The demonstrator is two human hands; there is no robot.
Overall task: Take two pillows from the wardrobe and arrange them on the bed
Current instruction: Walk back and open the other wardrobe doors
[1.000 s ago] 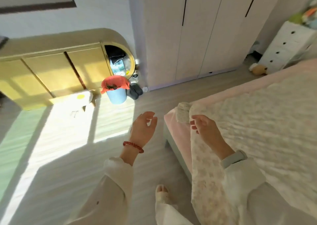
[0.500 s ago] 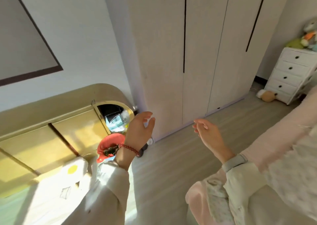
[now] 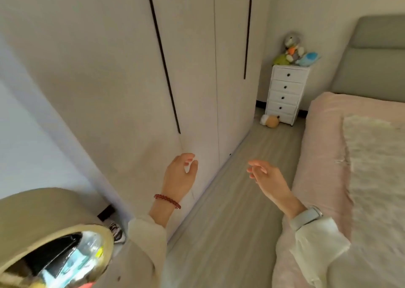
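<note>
Landmark: wardrobe (image 3: 122, 72), pale off-white, flat doors all closed, with thin dark vertical handle strips; it fills the upper left and centre of the head view and meets the grey wood-grain floor (image 3: 230, 211) along its foot. No pillow shows anywhere in view.

- Rounded cabinet (image 3: 43, 217), olive-gold, left of the wardrobe at the lower edge; its glossy open end shows dark, blurred contents that cannot be made out.
- Left hand (image 3: 179, 175), raised just in front of the wardrobe's lower door edge; grip loosely apart, fingers softly bent, holding nothing. Whether it touches the door cannot be told. A red bead bracelet (image 3: 167, 201) circles the wrist, above a cream sleeve.
- Right hand (image 3: 266, 178), right of the wardrobe, over the floor; grip apart, fingers relaxed and spread, empty. A pale watch band (image 3: 306, 218) sits at the wrist.
- Round plush toy (image 3: 270, 120), orange and white, on the floor beyond the wardrobe's far end.
- White chest of drawers (image 3: 287, 94), five drawers with dark knobs, just past the wardrobe's far end by the back wall; plush toys (image 3: 293, 50) sit on top.
- Bed (image 3: 324, 147), opposite the wardrobe across the floor strip; pink sheet, a pale floral quilt (image 3: 377, 167) laid over it, grey padded headboard (image 3: 372, 57) behind.
</note>
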